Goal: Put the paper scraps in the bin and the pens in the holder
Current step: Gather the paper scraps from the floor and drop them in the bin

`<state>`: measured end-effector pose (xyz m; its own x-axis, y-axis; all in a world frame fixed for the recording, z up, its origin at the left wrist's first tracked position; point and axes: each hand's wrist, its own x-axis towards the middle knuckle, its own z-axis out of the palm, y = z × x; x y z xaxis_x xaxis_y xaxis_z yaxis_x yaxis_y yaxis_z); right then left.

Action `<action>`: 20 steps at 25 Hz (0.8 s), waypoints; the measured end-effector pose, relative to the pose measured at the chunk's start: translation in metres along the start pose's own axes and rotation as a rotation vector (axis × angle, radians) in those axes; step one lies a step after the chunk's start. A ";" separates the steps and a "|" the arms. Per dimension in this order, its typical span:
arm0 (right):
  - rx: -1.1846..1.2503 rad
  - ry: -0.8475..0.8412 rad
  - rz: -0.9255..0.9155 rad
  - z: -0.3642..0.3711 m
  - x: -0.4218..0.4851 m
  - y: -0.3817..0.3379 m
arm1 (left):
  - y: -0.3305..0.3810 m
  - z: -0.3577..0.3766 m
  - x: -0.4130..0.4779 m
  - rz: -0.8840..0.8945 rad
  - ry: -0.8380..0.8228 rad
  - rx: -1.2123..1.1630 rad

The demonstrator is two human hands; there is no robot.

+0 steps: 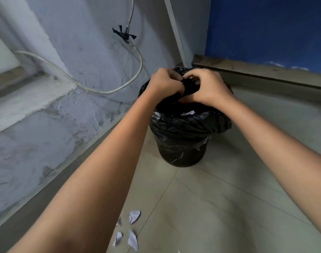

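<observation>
Left hand [164, 83] and right hand [207, 88] curled together over the bin [181, 139]; grip contents hidden; scraps [134, 216] on floor [211, 207].

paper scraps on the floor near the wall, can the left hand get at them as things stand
Probably not at once: the left hand is busy over the bin. Nothing covers the paper scraps, so lowering it should do.

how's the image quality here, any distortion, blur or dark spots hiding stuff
Head view: wide-angle bend curves the wall and floor lines and stretches the forearms; light is soft and dim. The bin interior is near black, hiding what the left hand and right hand pinch. Floor paper scraps are slightly soft.
</observation>
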<state>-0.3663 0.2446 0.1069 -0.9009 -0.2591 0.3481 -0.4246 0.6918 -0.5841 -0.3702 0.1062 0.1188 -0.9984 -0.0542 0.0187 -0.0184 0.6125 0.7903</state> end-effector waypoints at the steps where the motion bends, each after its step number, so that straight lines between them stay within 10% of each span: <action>1: 0.057 0.214 -0.094 0.003 -0.019 -0.004 | -0.006 -0.002 -0.010 0.042 0.036 -0.103; 4: 0.119 0.486 -0.469 0.026 -0.088 -0.016 | -0.026 -0.008 -0.062 0.280 0.334 -0.366; 9: 0.040 -0.283 -0.754 0.131 -0.181 -0.002 | -0.151 0.014 -0.192 0.034 0.690 -0.390; 13: 0.024 -0.908 -0.432 0.205 -0.204 0.010 | -0.252 0.063 -0.294 -0.449 0.376 -0.104; 16: -0.006 -0.975 -0.557 0.244 -0.220 -0.003 | -0.283 0.085 -0.333 -0.262 0.084 0.337; 20: 0.037 -0.978 -0.729 0.257 -0.260 -0.019 | -0.287 0.077 -0.358 -0.186 0.121 0.273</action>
<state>-0.1476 0.1256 -0.1613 -0.1311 -0.9876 -0.0862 -0.8467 0.1568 -0.5084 -0.0114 0.0108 -0.1616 -0.9632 -0.2676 -0.0249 -0.2295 0.7707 0.5944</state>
